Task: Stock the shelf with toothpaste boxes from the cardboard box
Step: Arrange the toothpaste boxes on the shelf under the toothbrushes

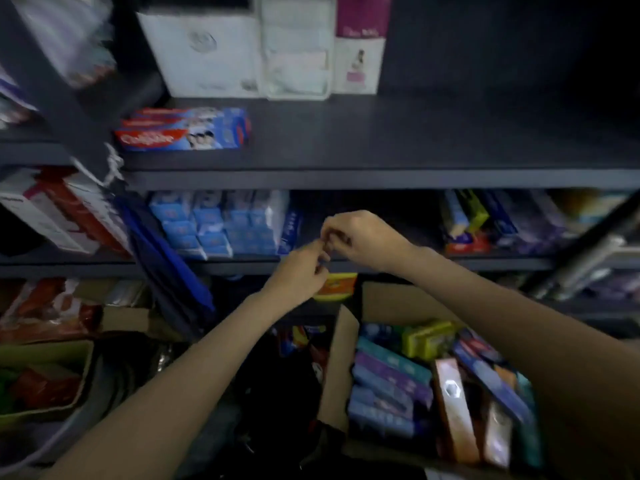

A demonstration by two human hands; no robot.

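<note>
Both hands meet in front of the middle shelf (381, 263), fingertips touching each other at mid-frame. The left hand (299, 271) has its fingers curled in toward the right hand (356, 237), whose fingers are also bent; whether they pinch something small between them is too blurred to tell, and neither hand holds a toothpaste box.

The cardboard box (341, 362) sits low and to the right, below the right forearm, its flap standing up on the left side. It is packed with toothpaste boxes (388, 386) in blue, purple, green and orange, lying mostly on their sides. Both hands are well above and beyond that stock, apart from it.

On the upper shelf (381, 180) a small stack of red-and-blue Colgate boxes (183, 131) lies at the left end, with bare dark board to its right. The middle shelf carries light blue cartons (221, 225) on the left and mixed boxes (485, 223) on the right, with a dark gap between them just behind the hands.

As I judge it, the step in hand is a pause between picks. To do it well, one hand should drop straight into the carton, take a box by its long sides, and keep the label facing out. Set it flush against a matching row, probably beside the Colgate stack or in the gap, and square the front edges so the row does not lean.
</note>
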